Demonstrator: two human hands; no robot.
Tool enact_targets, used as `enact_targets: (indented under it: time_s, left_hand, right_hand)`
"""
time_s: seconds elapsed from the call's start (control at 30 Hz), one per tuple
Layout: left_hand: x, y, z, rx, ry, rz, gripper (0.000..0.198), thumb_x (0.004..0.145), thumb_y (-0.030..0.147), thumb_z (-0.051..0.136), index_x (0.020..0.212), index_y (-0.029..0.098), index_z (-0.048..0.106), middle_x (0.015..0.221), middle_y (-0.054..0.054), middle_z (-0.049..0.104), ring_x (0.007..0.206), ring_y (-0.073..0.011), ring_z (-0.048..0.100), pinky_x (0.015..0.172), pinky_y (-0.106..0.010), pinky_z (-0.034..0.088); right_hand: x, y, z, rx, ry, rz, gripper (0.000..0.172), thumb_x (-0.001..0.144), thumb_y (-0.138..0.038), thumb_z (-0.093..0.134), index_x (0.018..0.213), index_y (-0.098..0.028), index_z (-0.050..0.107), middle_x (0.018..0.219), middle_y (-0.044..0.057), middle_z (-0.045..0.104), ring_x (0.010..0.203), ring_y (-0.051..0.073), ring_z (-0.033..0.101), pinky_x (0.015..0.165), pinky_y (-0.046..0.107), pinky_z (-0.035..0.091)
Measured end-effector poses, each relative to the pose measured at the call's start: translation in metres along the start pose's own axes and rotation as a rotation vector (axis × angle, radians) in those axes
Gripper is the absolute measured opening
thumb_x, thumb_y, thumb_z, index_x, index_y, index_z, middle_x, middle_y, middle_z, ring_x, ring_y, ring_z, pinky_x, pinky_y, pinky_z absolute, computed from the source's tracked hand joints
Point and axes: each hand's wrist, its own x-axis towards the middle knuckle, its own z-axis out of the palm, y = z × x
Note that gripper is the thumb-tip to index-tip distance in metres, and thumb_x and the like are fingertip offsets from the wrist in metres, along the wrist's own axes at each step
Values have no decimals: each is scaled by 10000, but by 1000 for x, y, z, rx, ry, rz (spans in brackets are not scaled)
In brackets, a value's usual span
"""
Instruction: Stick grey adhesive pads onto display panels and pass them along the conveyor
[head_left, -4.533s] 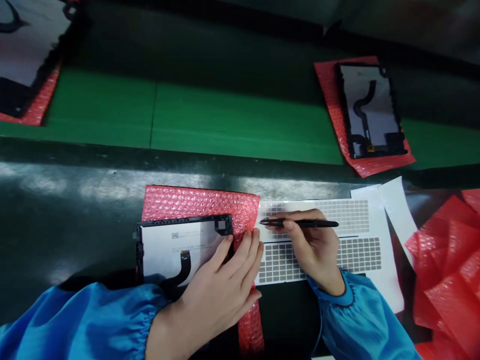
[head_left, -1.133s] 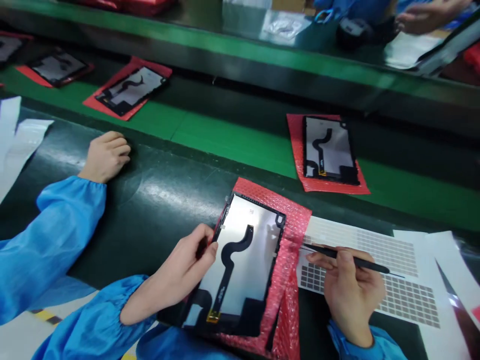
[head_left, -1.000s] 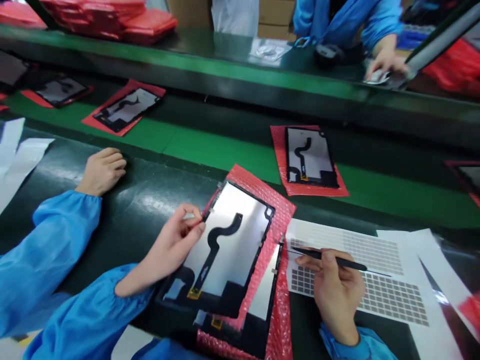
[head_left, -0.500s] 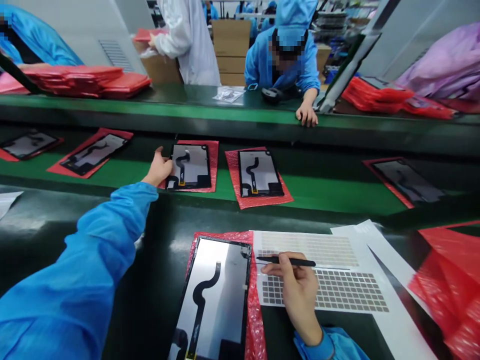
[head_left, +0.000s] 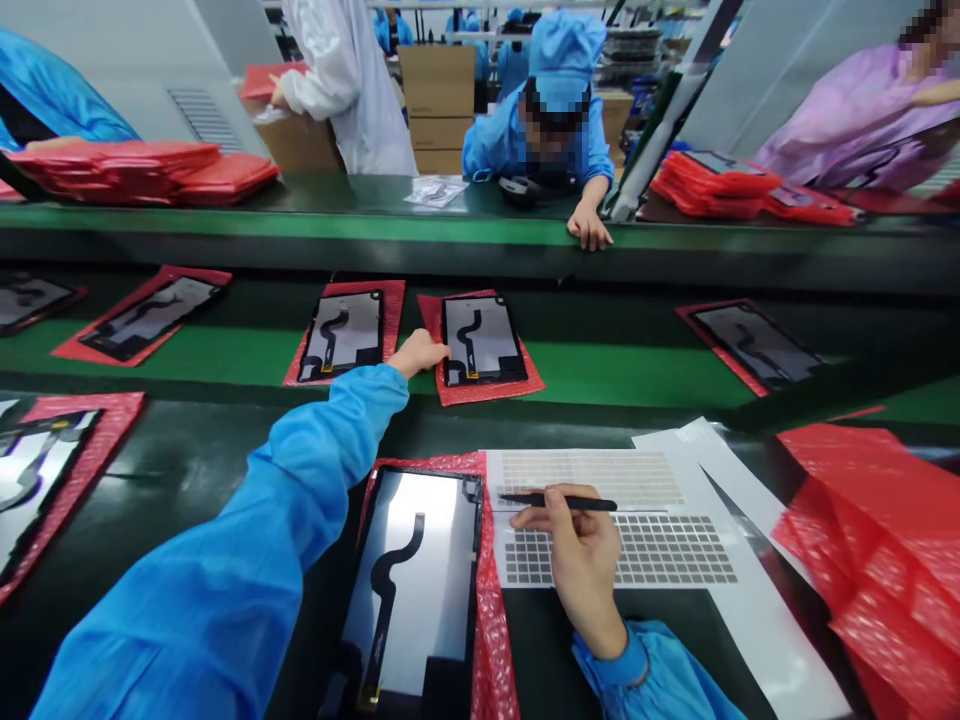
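My left hand [head_left: 418, 352] reaches across to the green belt, its fingers closed at the left edge of a display panel [head_left: 491, 340] lying on a red bubble-wrap bag [head_left: 534, 382]. My right hand [head_left: 589, 555] holds black tweezers [head_left: 577, 502] above a white sheet of small grey square stickers [head_left: 675, 550]. The tweezers point left, towards a larger-looking display panel [head_left: 442, 560] directly before me. This panel has a curved black flex cable [head_left: 384, 590] on its silvery back and rests on red bubble wrap [head_left: 495, 640]; its lower end is cut off.
More panels, such as one left of my hand [head_left: 352, 330], lie on the green belt [head_left: 600, 370]. Red bubble bags [head_left: 892, 540] are heaped at right. Another panel [head_left: 45, 470] is at the left edge. Across the belt a person [head_left: 559, 110] leans over a raised counter.
My left hand has moved right, from one belt panel to the neighbouring one. A panel on red wrap has appeared at the left edge. The view has shifted slightly; my right hand still holds the tweezers.
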Motion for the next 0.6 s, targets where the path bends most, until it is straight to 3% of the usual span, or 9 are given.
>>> enact_targets:
  time_s: [0.17,0.3,0.37,0.47,0.6]
  left_hand:
    - [-19,4,-13,-309,75,1,377,1001,413,639,1294,176,637,1315,-93,645,1124,-260,655,956,-456,580]
    - [-60,2,-29,-529,151,6,333,1018,411,612,1287,217,640,1329,-104,638,1099,-221,657,932,-424,590]
    - [-95,-7,-40,-614,156,-7,317,1020,410,611,1264,209,641,1250,-98,662,1016,-198,670,862,-387,604]
    - [-160,-32,-53,-703,126,-37,289,1004,419,615,1176,187,592,940,-21,672,719,-134,655,643,-286,576]
    - [-247,-84,-46,-739,26,-115,455,765,450,805,991,271,453,659,81,619,425,-127,545,399,-239,462]
  right_hand:
    - [6,-4,-6,4,40,-41,347,870,-485,810,899,-196,620,684,6,783,513,178,766,545,279,661]
    - [13,-4,-12,8,64,-68,362,866,-497,808,914,-199,608,631,-10,763,504,191,764,520,276,646]
    - [15,-5,-15,24,65,-85,338,883,-476,799,931,-205,602,640,-18,764,509,195,768,511,276,639]
    - [18,-9,-20,53,71,-101,292,897,-428,799,944,-214,606,641,-36,759,532,195,778,533,281,648]
    - [21,-17,-27,24,97,-107,279,897,-431,798,925,-211,628,686,-20,780,550,195,785,561,294,667]
